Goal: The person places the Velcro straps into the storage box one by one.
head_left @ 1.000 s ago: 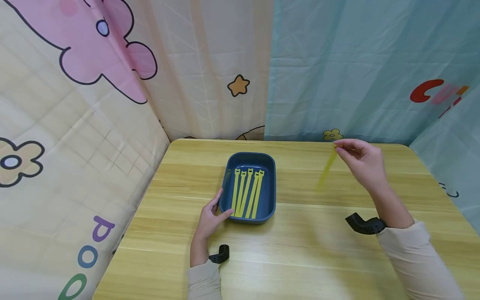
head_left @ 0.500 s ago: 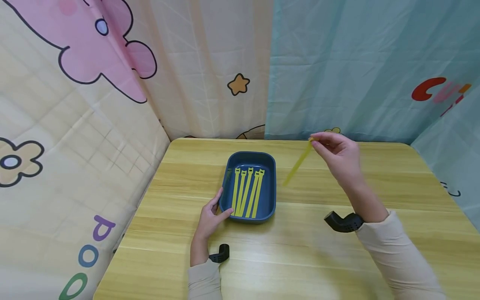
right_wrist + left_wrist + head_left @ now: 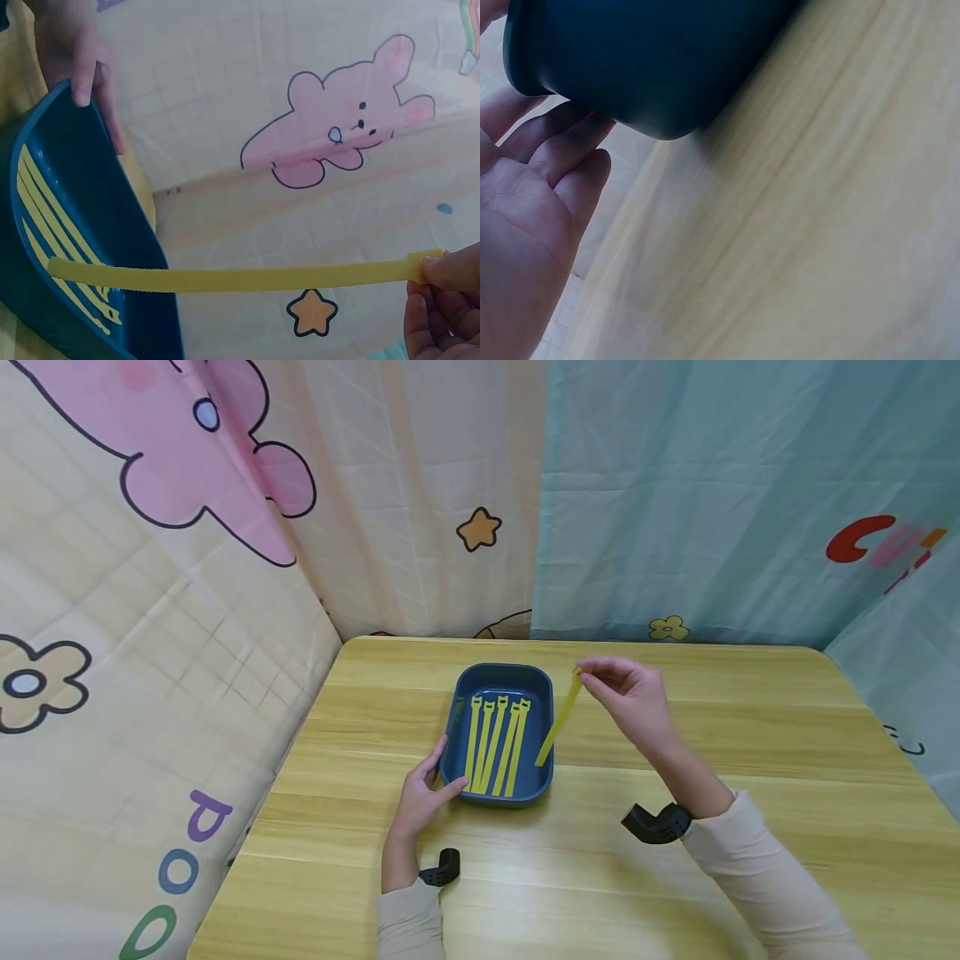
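A dark blue tray stands on the table with several yellow hook-and-loop cable ties side by side in it, their slotted heads toward the far end. My left hand holds the tray's near left corner, thumb over the rim and fingers along the outside wall. Between thumb and fingertips, my right hand pinches another yellow cable tie by its head end. That tie slants down to the left, its free tail overlapping the tray's right rim in the head view. In the left wrist view the tray's outer wall shows beside the fingers.
The wooden table carries the tray and reaches back to the printed curtains. A curtain also hangs along the left side. Black camera mounts sit on both wrists, below the light sleeves.
My right hand has moved left with the pinched cable tie, rising slightly and then lowering, bringing its tail over the tray's right side. The left hand and the tray stay in place.
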